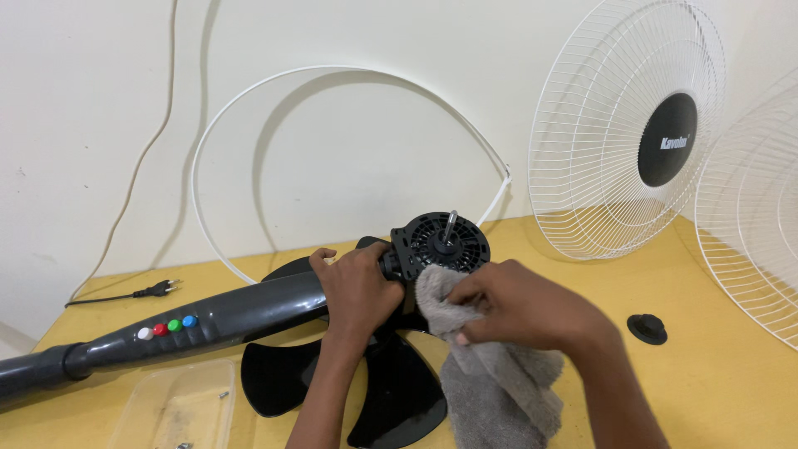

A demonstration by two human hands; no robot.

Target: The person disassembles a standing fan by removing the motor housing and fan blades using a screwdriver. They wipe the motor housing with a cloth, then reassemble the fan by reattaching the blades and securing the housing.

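Note:
A black fan motor head (442, 242) with a metal shaft sticking up lies on the yellow table (715, 374). My left hand (357, 287) grips the neck of the fan just behind the motor. My right hand (515, 303) holds a grey cloth (499, 382) pressed against the motor's lower right side. The dark grey fan stand (208, 320) runs off to the left and carries white, red, green and blue buttons (167, 327). A black fan blade (391, 391) lies flat under my arms.
A white front grille (623, 125) with a black centre leans on the wall at the right, a second grille (752, 224) beside it. A white plastic ring (249, 108) leans on the wall. Black cap (647, 328), clear tray with screws (179, 407), plug (158, 290).

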